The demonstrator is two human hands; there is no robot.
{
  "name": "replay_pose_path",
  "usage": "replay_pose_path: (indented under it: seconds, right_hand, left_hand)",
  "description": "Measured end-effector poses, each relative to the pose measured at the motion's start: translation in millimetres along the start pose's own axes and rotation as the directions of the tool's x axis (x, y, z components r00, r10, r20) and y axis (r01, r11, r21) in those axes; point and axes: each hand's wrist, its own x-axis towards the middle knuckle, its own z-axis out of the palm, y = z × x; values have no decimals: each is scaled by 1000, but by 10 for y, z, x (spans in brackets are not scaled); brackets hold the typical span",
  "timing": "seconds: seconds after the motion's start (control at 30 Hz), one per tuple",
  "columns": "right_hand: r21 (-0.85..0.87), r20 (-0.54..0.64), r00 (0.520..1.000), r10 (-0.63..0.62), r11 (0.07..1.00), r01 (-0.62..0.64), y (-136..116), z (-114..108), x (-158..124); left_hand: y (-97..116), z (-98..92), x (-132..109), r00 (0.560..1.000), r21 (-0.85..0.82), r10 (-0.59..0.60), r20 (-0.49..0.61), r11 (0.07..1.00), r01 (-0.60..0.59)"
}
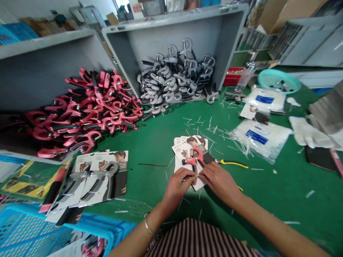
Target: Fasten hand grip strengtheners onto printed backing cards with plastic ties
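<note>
A red hand grip strengthener with a black knob lies on a printed backing card, on top of several more cards. My left hand pinches at its lower handle. From the other side my right hand pinches at the same spot, fingertips almost touching the left ones. Between them shows a bit of thin white zip tie, mostly covered by the fingers. Yellow-handled pliers lie beside my right hand, partly beneath it.
Tipped grey bins hold red grip strengtheners and grey ones. Carded grey grips lie left, above a blue crate. Loose zip ties, bags of ties, a glove and a turquoise basin are right.
</note>
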Motion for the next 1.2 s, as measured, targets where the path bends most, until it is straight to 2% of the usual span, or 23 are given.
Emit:
replay_pose_path:
  seconds: [0.13, 0.47, 0.6, 0.73, 0.8, 0.9, 1.07, 1.13, 1.2]
  right_hand:
    - [-24, 12, 1000, -13, 1000, 13, -16, 3, 5]
    - [-51, 1, 999, -34, 998, 34, -84, -8, 22]
    - [138, 22, 1000, 6, 990, -9, -93, 4, 0]
    - [340, 28, 997, 74, 937, -80, -107, 0, -15]
    - [331, 47, 996, 74, 940, -85, -124, 5, -13]
    - [227, 76, 995, 58, 971, -74, -158, 25, -5]
    - [55, 78, 997, 9, 998, -13, -204, 14, 0]
    - [78, 52, 998, -28, 997, 24, -197, -19, -5]
    - [155, -22, 998, -57, 986, 59, -169, -50, -24]
  left_hand:
    - [18, 11, 0, 999, -50, -30, -32, 998, 28]
    - [-14, 8, 20, 999, -43, -30, 24, 999, 31]
    - [48, -20, 10, 998, 154, 38, 59, 987, -47]
    - [89, -23, 21, 993, 335, 92, 80, 935, -113]
    - [78, -17, 52, 991, 362, 85, 108, 925, -119]
    - [42, -2, 113, 988, 365, 49, 146, 926, -100]
    - [35, 22, 148, 991, 263, -54, 123, 964, 19]
    - [62, 15, 135, 992, 229, -67, 108, 973, 40]
    - [99, -11, 128, 993, 222, -55, 106, 975, 30]
